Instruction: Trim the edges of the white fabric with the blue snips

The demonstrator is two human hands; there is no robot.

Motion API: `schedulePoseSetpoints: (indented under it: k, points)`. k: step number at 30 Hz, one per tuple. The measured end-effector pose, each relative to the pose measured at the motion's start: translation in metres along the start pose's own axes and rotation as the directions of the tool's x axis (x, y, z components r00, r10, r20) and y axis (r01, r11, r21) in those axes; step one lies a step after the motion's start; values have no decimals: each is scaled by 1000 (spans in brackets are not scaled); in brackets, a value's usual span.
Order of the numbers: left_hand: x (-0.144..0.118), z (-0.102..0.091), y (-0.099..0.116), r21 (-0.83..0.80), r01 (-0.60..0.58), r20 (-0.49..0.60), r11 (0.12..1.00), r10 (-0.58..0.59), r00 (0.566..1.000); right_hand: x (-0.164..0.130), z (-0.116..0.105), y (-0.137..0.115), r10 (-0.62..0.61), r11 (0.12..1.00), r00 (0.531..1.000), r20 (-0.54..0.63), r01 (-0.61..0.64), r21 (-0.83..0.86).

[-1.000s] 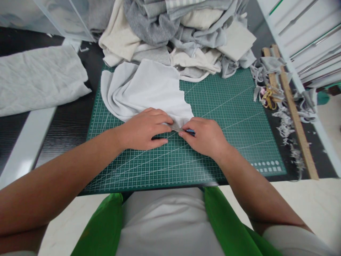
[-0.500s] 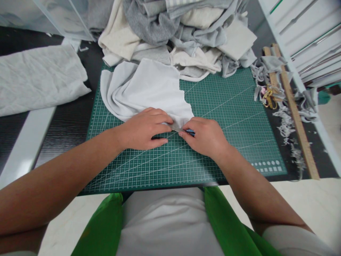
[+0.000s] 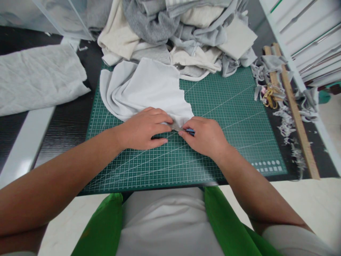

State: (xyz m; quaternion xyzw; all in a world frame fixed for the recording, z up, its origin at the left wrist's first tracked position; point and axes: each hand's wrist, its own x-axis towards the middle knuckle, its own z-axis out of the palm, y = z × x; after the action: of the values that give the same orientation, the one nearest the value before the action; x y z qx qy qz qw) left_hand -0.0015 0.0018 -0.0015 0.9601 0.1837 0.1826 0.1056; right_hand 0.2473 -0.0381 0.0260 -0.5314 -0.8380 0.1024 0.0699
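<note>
A piece of pale grey-white cloth lies partly folded on the green cutting mat, its right edge ragged. My left hand rests on the cloth's near edge, fingers stretched out and thumb apart from them. Close to its fingertips, my right hand pinches a small blue-handled tool at the cloth's near right corner. A thin metal part points left from it toward the left fingers. Most of the tool is hidden in the grip, so its exact kind does not show.
A heap of grey and cream fabric lies behind the mat. Folded grey cloth is at left, by a translucent bin. On the right are a wooden ruler, gold-handled scissors and fabric scraps.
Both hands and the cloth stay in nearly the same place. The view has shifted very slightly.
</note>
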Motion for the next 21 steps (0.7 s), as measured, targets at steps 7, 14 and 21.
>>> schedulePoseSetpoints:
  k: [7, 14, 21]
  points:
    - [0, 0, 0, 4, -6, -2, 1000, 6, 1000, 0, 0, 0, 6, 1000, 1000, -5, -6, 7]
    - [1, -1, 0, -5, 6, 5, 1000, -6, 1000, 0, -1, 0, 1, 1000, 1000, 5, -1, 1]
    - [1, -1, 1, -5, -4, -6, 1000, 4, 1000, 0, 0, -1, 2, 1000, 1000, 20, -2, -17]
